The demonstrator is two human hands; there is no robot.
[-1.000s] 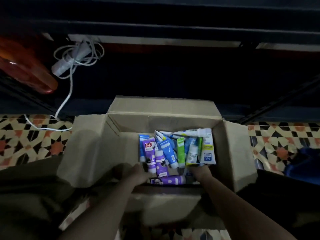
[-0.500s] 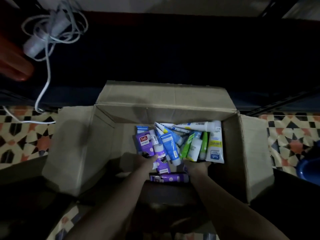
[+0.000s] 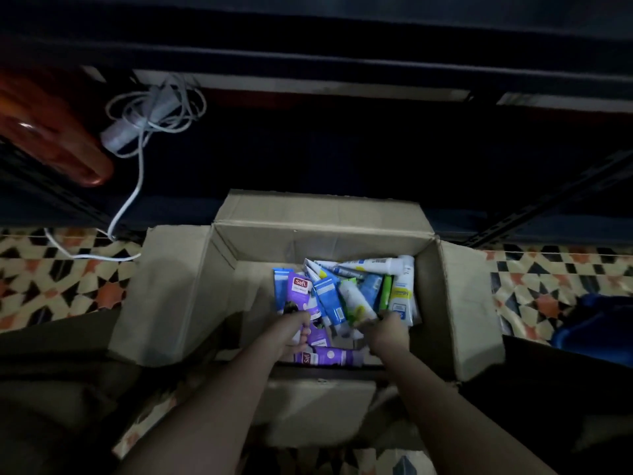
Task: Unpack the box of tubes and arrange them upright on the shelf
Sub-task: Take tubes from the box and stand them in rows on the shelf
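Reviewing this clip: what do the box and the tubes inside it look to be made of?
The box: plain brown cardboard, matte, with creased fold lines and open flaps. The tubes: probably soft plastic with a slight sheen, printed in purple, blue, green and white, with flat crimped ends; laminate cannot be ruled out in this dim light.

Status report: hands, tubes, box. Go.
Both hands in the cardboard box: left hand closing on the purple tube, right hand on the white tube. Tubes heaped, none upright. Shelf dark; nothing blocking.

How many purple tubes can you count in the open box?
2 clearly: one at the pile's left, by the left hand; one lying flat along the near wall. More may be hidden beneath.
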